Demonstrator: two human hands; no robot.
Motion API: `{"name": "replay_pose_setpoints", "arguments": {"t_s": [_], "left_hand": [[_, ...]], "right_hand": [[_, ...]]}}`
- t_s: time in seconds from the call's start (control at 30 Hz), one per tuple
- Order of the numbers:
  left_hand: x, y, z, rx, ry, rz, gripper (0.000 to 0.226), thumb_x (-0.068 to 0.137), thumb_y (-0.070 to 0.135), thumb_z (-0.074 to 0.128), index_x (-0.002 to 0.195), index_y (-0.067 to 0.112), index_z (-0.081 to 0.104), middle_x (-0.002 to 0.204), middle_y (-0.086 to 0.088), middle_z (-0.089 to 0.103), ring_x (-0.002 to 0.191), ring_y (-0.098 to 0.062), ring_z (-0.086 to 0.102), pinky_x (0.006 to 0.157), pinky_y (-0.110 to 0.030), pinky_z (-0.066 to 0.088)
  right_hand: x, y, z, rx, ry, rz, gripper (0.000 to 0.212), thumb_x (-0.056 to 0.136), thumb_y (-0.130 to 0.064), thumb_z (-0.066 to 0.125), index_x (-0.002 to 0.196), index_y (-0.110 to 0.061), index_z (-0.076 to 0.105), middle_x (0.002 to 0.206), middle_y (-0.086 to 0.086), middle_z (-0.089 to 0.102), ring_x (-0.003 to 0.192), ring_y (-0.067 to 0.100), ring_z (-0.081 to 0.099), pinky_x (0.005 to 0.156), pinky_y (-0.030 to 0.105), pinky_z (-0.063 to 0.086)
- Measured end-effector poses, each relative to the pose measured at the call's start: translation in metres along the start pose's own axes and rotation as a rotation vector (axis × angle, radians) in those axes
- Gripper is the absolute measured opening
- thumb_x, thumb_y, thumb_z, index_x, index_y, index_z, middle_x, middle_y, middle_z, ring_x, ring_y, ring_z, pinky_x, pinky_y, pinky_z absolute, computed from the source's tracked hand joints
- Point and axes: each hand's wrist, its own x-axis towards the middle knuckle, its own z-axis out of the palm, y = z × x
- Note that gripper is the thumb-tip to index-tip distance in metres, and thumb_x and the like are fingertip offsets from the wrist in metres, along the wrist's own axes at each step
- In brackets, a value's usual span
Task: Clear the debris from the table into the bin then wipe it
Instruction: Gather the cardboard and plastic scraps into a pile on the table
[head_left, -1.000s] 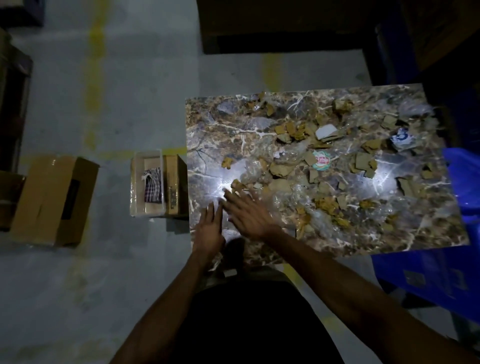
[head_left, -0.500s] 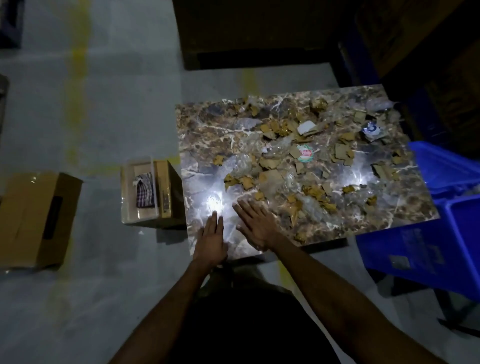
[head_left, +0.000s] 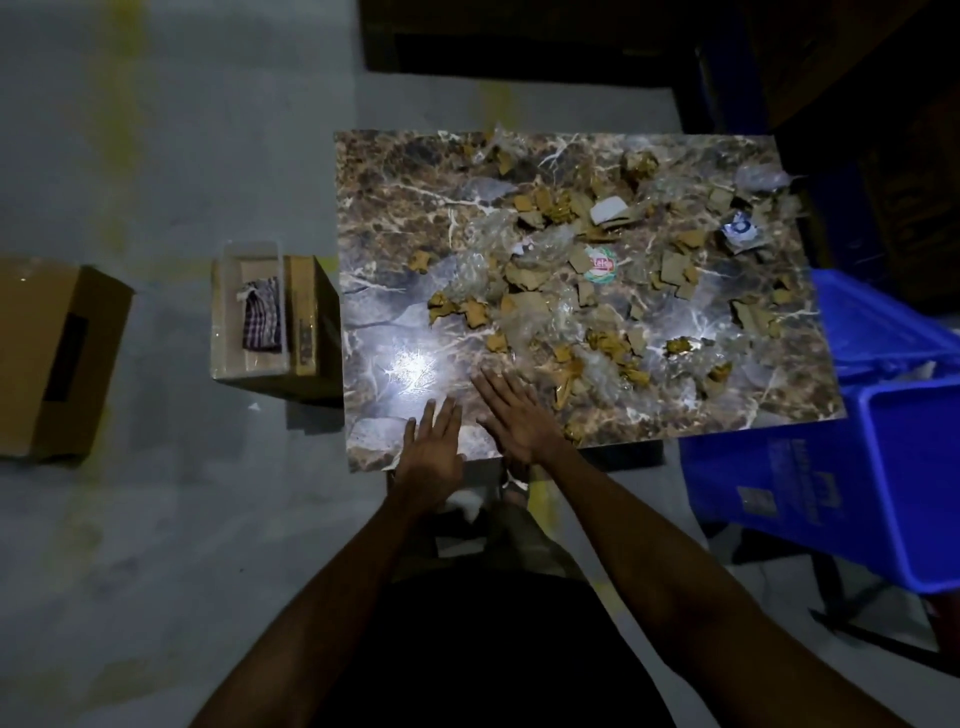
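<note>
Both hands flat at the near edge of the marble-patterned table (head_left: 384, 208), fingers straight and gripping nothing. Left hand (head_left: 430, 457) palm down, fingers pointing away toward the far edge, wrist hanging just off the near rim. Right hand (head_left: 514, 415) just beside it, fingers spread and angled up-left, fingertips close to the nearest cardboard scraps; contact with them not clear. Bright glare spot (head_left: 410, 370) on the tabletop just left of the fingertips.

Beyond the hands, debris (head_left: 582, 291) strewn over the middle and right of the table: torn brown cardboard scraps, crumpled clear plastic film, a round red-and-green sticker (head_left: 600, 265), a white paper piece (head_left: 609, 209), a blue-and-white wrapper (head_left: 742, 231). Spread running along the table's long axis, left to right; left strip of the top mostly bare.

Blue plastic bin (head_left: 883, 467) right of the table, just past its right end. On the grey floor (head_left: 156, 519) to the left, a small open box holding a checked cloth (head_left: 262, 319), just beside the table's left edge, and farther left a larger cardboard box (head_left: 57, 358).
</note>
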Motion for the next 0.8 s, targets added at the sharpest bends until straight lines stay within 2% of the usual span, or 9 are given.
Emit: {"name": "replay_pose_setpoints", "arguments": {"t_s": [0.13,0.23,0.33,0.37,0.43,0.53,0.6,0.67,0.8], "left_hand": [[0.005,0.025,0.0,-0.06,0.07,-0.142,0.079,0.1,0.027,0.049,0.166,0.016,0.007,0.174,-0.002,-0.005,0.16,-0.029,-0.001,0.127,-0.053,0.015],[0.006,0.044,0.008,-0.093,0.111,-0.234,0.081,0.097,0.025,0.052,0.166,0.014,0.01,0.174,-0.004,0.001,0.16,-0.029,0.005,0.126,-0.051,0.019],[0.007,0.067,0.022,-0.1,0.121,-0.317,0.081,0.097,0.021,0.054,0.165,0.009,0.01,0.173,-0.009,0.006,0.16,-0.03,0.008,0.126,-0.05,0.019],[0.009,0.076,0.025,-0.102,0.117,-0.343,0.081,0.097,0.021,0.054,0.164,0.007,0.011,0.173,-0.01,0.007,0.16,-0.031,0.009,0.126,-0.05,0.02],[0.011,0.095,0.034,-0.08,0.112,-0.386,0.081,0.095,0.021,0.054,0.164,0.008,0.014,0.173,-0.01,0.011,0.158,-0.033,0.014,0.124,-0.053,0.025],[0.01,0.129,0.042,-0.106,0.077,-0.372,0.079,0.093,0.021,0.052,0.164,0.013,0.019,0.172,-0.008,0.015,0.156,-0.035,0.02,0.121,-0.054,0.028],[0.009,0.151,0.045,-0.108,0.04,-0.324,0.08,0.093,0.02,0.051,0.165,0.015,0.017,0.173,-0.006,0.012,0.157,-0.033,0.017,0.122,-0.052,0.024],[0.008,0.165,0.046,-0.118,0.032,-0.302,0.08,0.095,0.019,0.052,0.165,0.017,0.015,0.174,-0.004,0.007,0.158,-0.031,0.014,0.123,-0.05,0.02],[0.006,0.173,0.047,-0.186,0.065,-0.319,0.077,0.097,0.02,0.053,0.165,0.015,0.016,0.173,-0.004,0.009,0.158,-0.029,0.015,0.124,-0.048,0.016]], "right_hand": [[-0.016,0.003,-0.001,0.049,0.079,-0.033,0.061,0.112,-0.048,0.032,0.165,-0.035,0.007,0.173,-0.008,-0.005,0.159,0.018,-0.011,0.122,0.03,-0.017],[-0.054,0.021,0.02,0.013,0.056,-0.151,0.059,0.112,-0.046,0.03,0.165,-0.038,0.006,0.173,-0.012,-0.005,0.159,0.013,-0.011,0.124,0.038,-0.003],[-0.089,0.055,0.042,-0.072,0.016,-0.248,0.06,0.11,-0.051,0.025,0.166,-0.034,0.01,0.174,-0.008,0.001,0.16,0.017,-0.004,0.127,0.048,0.013],[-0.093,0.068,0.041,-0.071,0.002,-0.27,0.061,0.11,-0.052,0.024,0.166,-0.032,0.011,0.174,-0.007,0.002,0.16,0.018,-0.003,0.127,0.049,0.015],[-0.088,0.095,0.028,-0.078,-0.037,-0.32,0.062,0.11,-0.052,0.027,0.166,-0.031,0.01,0.174,-0.008,-0.001,0.16,0.018,-0.006,0.128,0.048,0.011],[-0.066,0.117,0.003,-0.152,-0.063,-0.373,0.063,0.111,-0.048,0.03,0.166,-0.029,0.005,0.174,-0.006,-0.002,0.16,0.021,-0.002,0.129,0.049,0.008],[-0.05,0.122,-0.014,-0.141,-0.088,-0.356,0.065,0.111,-0.051,0.03,0.166,-0.028,0.006,0.174,-0.006,0.001,0.16,0.02,0.002,0.127,0.051,0.013],[-0.04,0.127,-0.026,-0.119,-0.122,-0.362,0.067,0.109,-0.057,0.027,0.166,-0.028,0.006,0.174,-0.006,0.001,0.16,0.019,0.001,0.127,0.051,0.011],[-0.059,0.131,-0.026,-0.057,-0.125,-0.453,0.061,0.111,-0.049,0.022,0.166,-0.024,0.014,0.174,-0.002,0.006,0.161,0.023,0.001,0.127,0.048,0.007]]}}
